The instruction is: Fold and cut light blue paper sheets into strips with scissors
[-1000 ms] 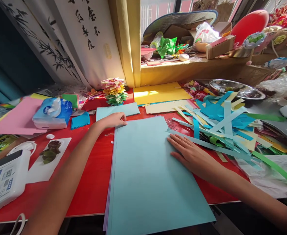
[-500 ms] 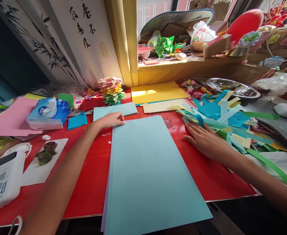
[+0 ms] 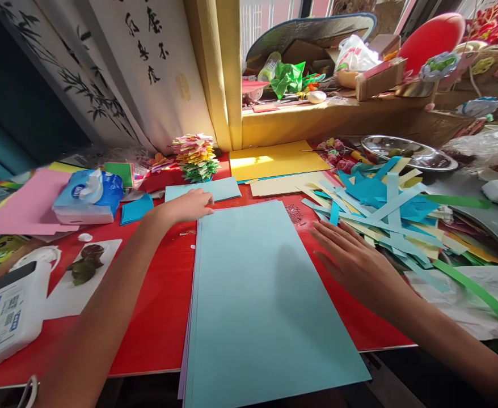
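Large light-blue sheets (image 3: 270,300) lie stacked in front of me, with purple edges showing at the left and the near end past the table edge. My left hand (image 3: 191,205) is at the stack's far left corner, its fingers curled and closed; whether they pinch anything is hidden. To the right of the stack, my right hand (image 3: 351,255) is palm down with its fingers stretched out, holding nothing. It is beside a loose heap of blue, cream and green paper strips (image 3: 385,204).
Behind the stack are a smaller light-blue sheet (image 3: 227,189), yellow paper (image 3: 274,160) and a pile of folded coloured pieces (image 3: 194,158). A tissue pack (image 3: 89,195) and white device (image 3: 13,311) stand left. A metal bowl (image 3: 410,153) is back right.
My right hand has drawn back from the strips toward me, and strips near it have shifted. My left hand stays at the stack's corner. The view has shifted slightly.
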`<state>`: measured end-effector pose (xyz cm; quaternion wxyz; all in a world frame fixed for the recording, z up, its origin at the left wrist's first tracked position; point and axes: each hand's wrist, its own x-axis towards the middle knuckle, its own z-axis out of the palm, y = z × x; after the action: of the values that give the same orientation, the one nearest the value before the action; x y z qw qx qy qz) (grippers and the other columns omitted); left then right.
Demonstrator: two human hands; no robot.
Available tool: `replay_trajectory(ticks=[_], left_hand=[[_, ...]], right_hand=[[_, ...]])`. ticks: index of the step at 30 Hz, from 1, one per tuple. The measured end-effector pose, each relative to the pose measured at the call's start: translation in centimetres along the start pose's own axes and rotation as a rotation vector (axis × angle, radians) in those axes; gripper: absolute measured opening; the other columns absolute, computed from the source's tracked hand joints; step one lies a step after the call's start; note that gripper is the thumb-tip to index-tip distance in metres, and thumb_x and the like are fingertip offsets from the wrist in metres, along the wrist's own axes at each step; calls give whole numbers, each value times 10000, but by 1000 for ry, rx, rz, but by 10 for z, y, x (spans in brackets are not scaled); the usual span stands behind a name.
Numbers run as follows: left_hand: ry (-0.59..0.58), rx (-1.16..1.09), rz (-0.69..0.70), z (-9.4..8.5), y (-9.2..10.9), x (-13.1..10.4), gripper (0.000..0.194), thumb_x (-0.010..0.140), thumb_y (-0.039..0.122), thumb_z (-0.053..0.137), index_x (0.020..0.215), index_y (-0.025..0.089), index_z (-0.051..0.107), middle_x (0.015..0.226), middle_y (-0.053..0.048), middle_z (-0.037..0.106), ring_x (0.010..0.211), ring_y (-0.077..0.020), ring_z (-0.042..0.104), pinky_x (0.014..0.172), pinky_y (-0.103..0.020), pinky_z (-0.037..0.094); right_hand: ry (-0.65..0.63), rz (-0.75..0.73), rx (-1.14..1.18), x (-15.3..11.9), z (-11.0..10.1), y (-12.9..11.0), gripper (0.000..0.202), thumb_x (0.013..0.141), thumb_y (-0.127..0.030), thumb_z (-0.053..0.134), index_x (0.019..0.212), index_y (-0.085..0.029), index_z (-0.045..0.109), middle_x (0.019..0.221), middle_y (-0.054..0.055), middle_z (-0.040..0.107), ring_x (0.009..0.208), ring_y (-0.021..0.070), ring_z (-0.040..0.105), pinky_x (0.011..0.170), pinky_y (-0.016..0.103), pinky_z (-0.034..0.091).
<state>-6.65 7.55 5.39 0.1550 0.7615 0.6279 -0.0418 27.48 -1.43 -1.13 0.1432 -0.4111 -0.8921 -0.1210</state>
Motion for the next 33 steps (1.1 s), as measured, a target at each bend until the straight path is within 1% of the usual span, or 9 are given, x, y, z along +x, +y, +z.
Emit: replay_trajectory(ticks=[2,5,8,11,16,20,23,29,33], left_hand=[[-19,56,23,-6,20,-18,364,825,434,389,1072,205,528,1155,-85,526,1029,-247,495,801,-349,416],[-4,70,223,2,51,-48,331,876,405,345,1089,229,527,1161,-39,543,1002,-204,530,823,-323,430],[83,168,411,25,72,-85,306,903,331,347,1101,190,533,1163,-73,552,1013,-206,542,849,-343,444],[207,265,558,51,84,-129,306,884,283,415,1142,158,524,1225,-122,533,1129,-247,500,905,-376,442],[213,307,693,86,93,-183,362,822,376,525,1127,182,542,1195,-82,594,1118,-236,532,853,-307,495],[334,300,679,105,91,-196,368,800,393,557,1086,162,567,1203,-106,590,1131,-250,527,846,-292,502],[353,285,664,107,87,-199,343,818,386,533,1074,165,584,1204,-96,591,1136,-228,529,819,-242,514],[312,243,660,99,86,-200,281,831,346,522,1021,161,614,1189,-94,601,1102,-210,558,813,-214,518],[342,49,623,103,83,-201,253,882,148,388,1041,176,583,1089,-61,656,1067,-158,582,836,-196,503]], right_hand=[[11,-48,31,-8,0,-6,377,910,-190,336,1226,-99,521,1300,105,508,1244,235,418,1030,434,376],[-27,-72,75,-22,3,-11,359,923,-215,345,1214,-119,533,1267,80,543,1191,216,480,945,378,474],[-17,-31,108,-37,-2,-17,367,929,-235,335,1229,-126,516,1267,72,542,1165,201,507,934,355,488],[11,29,136,-53,-14,-26,375,924,-280,355,1248,-150,492,1270,56,540,1143,185,528,903,317,509],[-9,-36,86,-78,-26,-48,503,878,-397,433,1319,-155,411,1332,63,470,1157,209,514,841,314,541],[0,-120,47,-87,-26,-63,648,815,-450,515,1347,-111,371,1373,105,404,1200,253,466,840,353,539],[-7,-151,58,-88,-27,-67,697,783,-469,551,1355,-116,367,1383,97,390,1251,270,397,866,367,524],[-25,-144,96,-85,-31,-65,597,826,-431,516,1341,-153,397,1375,58,406,1267,244,376,879,342,516],[-35,-127,147,-84,-27,-63,474,869,-342,476,1316,-192,436,1379,34,406,1281,230,353,897,334,505]])
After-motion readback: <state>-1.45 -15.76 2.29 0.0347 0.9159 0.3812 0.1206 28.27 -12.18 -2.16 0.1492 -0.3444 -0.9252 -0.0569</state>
